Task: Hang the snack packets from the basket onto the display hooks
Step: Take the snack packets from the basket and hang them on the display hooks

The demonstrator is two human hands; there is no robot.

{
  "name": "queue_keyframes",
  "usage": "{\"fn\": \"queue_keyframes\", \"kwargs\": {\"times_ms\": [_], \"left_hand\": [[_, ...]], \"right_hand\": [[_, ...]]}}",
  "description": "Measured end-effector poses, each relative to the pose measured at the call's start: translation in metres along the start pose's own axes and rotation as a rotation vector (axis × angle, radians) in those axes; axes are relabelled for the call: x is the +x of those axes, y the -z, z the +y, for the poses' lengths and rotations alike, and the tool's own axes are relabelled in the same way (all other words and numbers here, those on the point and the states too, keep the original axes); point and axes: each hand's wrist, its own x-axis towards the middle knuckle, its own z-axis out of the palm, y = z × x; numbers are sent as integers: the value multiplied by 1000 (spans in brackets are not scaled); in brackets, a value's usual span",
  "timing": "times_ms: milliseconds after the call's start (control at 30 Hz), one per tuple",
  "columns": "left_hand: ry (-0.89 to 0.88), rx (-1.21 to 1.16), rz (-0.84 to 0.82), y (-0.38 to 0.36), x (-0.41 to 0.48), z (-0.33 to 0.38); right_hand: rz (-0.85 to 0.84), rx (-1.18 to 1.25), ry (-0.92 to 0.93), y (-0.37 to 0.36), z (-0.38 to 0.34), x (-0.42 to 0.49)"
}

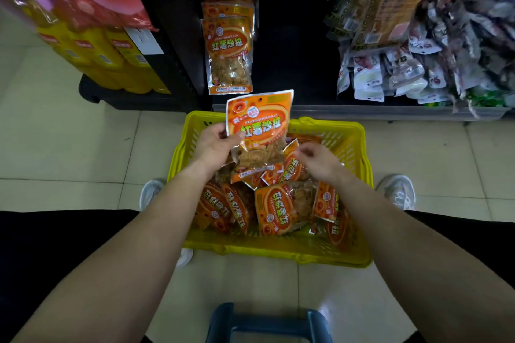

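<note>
Orange packet (259,122), left hand (213,146) gripping its edge, seemingly clear above basket (278,252)

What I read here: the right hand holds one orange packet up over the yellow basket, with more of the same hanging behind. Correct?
Not quite. The head view shows the left hand holding the packet up, not the right. The right hand is lower, over the loose packets in the basket. The rest stands: hung packets of the same kind are behind.
</note>
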Motion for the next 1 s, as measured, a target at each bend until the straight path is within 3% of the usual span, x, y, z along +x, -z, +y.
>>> {"fn": "queue_keyframes", "kwargs": {"times_ms": [267, 567, 700, 900, 1000], "left_hand": [[20, -62, 77, 36, 6, -3], [37, -105, 97, 39, 7, -10], [39, -106, 94, 38, 10, -10], [91, -137, 125, 40, 16, -7], [55, -111, 72, 30, 11, -7]], "right_hand": [[-211, -632, 139, -68, 20, 12], [-172, -823, 155, -65, 40, 18], [-202, -653, 84, -57, 44, 17], [-233, 90, 103, 2, -3, 11], [-126, 320, 112, 19, -21, 9]]}}
